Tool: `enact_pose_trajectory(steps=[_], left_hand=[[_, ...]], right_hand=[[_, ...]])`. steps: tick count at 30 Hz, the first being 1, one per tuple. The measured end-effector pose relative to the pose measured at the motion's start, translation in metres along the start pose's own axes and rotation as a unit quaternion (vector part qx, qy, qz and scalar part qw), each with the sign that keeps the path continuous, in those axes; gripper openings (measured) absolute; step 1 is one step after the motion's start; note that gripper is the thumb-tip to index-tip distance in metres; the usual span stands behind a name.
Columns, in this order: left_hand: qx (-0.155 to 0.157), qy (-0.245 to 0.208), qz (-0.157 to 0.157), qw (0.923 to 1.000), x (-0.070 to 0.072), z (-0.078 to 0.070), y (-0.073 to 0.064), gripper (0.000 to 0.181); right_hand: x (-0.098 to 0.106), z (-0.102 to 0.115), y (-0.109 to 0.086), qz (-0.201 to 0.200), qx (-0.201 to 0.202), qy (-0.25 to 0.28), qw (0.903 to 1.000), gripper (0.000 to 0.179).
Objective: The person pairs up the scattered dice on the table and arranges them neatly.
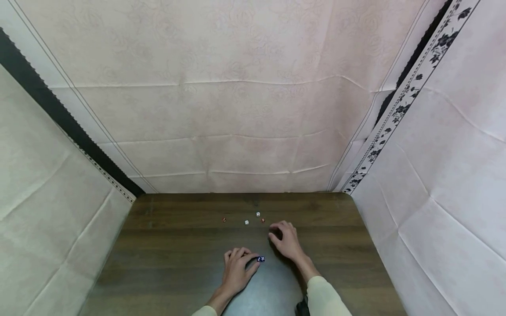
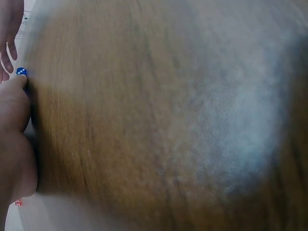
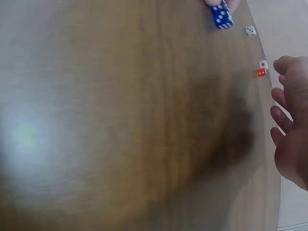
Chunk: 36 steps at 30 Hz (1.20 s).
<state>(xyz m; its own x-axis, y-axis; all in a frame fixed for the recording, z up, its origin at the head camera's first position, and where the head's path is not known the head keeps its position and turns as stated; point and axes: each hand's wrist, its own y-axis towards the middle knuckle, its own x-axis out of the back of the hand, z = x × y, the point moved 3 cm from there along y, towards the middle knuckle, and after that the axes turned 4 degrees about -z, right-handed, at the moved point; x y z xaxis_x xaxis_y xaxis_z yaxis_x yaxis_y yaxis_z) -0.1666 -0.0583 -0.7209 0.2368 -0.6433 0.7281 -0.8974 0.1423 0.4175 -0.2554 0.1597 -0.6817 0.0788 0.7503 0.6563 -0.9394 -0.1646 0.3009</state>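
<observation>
My left hand (image 1: 236,268) pinches a pair of blue dice (image 1: 261,259) between thumb and index finger, low over the wooden table. In the right wrist view the blue dice (image 3: 221,17) sit end to end, white pips showing, with fingertips at one end. My right hand (image 1: 287,240) is to the right and farther forward, its fingers loosely bent with nothing held. Nearest to it lies a red die (image 1: 262,220). Beside that are a white die (image 1: 258,214) and another white die (image 1: 247,222). A second red die (image 1: 224,220) lies farther left.
The brown wooden table (image 1: 178,245) has its far edge against a pale hanging cloth (image 1: 245,162). More cloth panels stand at the left (image 1: 51,210) and the right (image 1: 431,175). A dark object (image 1: 302,307) shows beside the right sleeve.
</observation>
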Motion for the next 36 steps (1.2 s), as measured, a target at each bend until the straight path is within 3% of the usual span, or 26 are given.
enact_pose_trajectory(steps=[17,29,36], left_hand=[[0.015,-0.007,0.015,0.9997,0.001,0.0,0.001,0.023],[0.006,0.0,0.011,0.9999,-0.001,0.001,-0.001,0.023],[0.01,0.002,0.01,0.9999,-0.001,0.002,0.0,0.023]], right_hand=[[-0.008,-0.003,0.042,0.047,-0.037,-0.03,0.9978,0.034],[-0.015,-0.004,0.051,0.091,-0.036,-0.043,0.9943,0.034],[-0.019,-0.003,0.054,0.093,-0.037,-0.057,0.9933,0.033]])
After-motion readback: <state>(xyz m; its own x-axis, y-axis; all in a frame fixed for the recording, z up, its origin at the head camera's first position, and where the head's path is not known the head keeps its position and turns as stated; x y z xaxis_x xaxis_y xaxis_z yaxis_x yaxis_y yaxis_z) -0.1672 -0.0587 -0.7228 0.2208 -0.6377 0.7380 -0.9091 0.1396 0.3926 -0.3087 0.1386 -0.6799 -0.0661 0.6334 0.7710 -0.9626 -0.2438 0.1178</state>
